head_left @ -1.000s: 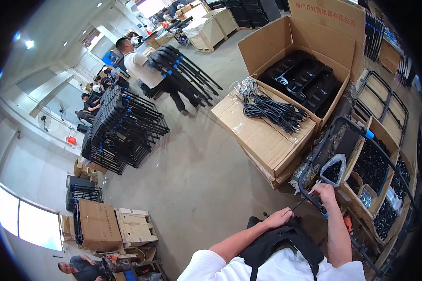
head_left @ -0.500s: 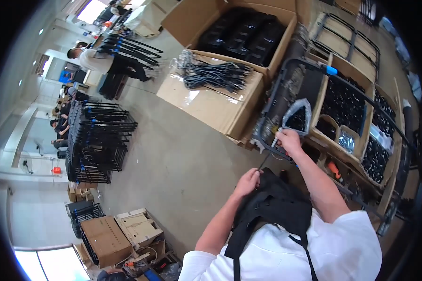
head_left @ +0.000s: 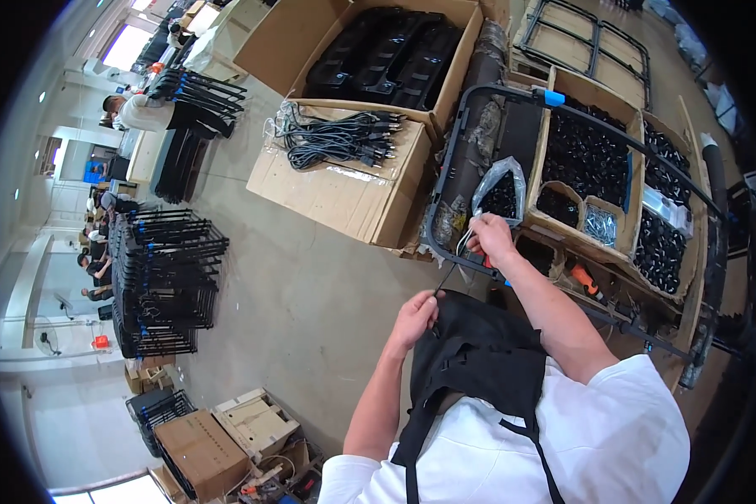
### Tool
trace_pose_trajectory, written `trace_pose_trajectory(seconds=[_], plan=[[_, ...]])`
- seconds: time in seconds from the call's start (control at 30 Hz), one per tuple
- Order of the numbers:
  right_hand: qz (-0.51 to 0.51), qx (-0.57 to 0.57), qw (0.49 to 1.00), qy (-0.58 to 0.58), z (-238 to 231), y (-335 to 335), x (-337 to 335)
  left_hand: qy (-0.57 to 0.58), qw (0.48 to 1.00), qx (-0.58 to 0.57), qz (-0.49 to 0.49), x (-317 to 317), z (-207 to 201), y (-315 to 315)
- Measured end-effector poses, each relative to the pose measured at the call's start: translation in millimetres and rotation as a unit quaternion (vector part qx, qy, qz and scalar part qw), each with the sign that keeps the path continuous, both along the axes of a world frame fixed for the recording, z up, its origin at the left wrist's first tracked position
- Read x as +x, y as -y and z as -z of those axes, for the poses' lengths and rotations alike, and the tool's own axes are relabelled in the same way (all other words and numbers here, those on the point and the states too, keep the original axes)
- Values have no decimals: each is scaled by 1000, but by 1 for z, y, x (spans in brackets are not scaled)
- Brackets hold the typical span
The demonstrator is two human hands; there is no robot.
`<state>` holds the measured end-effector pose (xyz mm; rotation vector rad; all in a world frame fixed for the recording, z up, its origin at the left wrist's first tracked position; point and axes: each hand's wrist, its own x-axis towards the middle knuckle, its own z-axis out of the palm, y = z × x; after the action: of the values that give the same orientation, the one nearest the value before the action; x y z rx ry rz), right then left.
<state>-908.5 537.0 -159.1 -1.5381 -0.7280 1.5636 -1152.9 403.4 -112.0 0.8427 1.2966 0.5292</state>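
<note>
My left hand (head_left: 416, 317) is closed in a pinch around a thin dark cord or rod (head_left: 447, 277) in front of the black apron (head_left: 479, 336). The cord's upper end runs toward the near corner of a black tubular metal frame (head_left: 436, 202). At that corner my right hand (head_left: 491, 238) is closed, its fingers by a slim whitish strip (head_left: 464, 241); whether it grips the strip or the tube I cannot tell. Just beyond the right hand, a clear plastic bag (head_left: 500, 195) of small black parts lies open.
Compartmented boxes of small black parts (head_left: 586, 160) stand under the frame at right, with an orange-handled tool (head_left: 585, 280) below. A carton (head_left: 336, 185) bears bundled black cables (head_left: 336, 139). Racks of black frames (head_left: 164, 277) and a person (head_left: 147, 113) are at left.
The view has turned, so the cartons, frame and boxes sit further left in it. Both hands keep their closed grips near the frame's corner.
</note>
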Motion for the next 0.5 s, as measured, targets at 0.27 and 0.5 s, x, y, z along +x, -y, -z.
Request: trace_pose_trajectory(seconds=[0.27,0.5], plan=[[351,117,927,-59,10,-37,46,43,993,96,51,42,45,-56],[1,92,939,330,-24,-31,45,74,992,61,79,33,54,-66]])
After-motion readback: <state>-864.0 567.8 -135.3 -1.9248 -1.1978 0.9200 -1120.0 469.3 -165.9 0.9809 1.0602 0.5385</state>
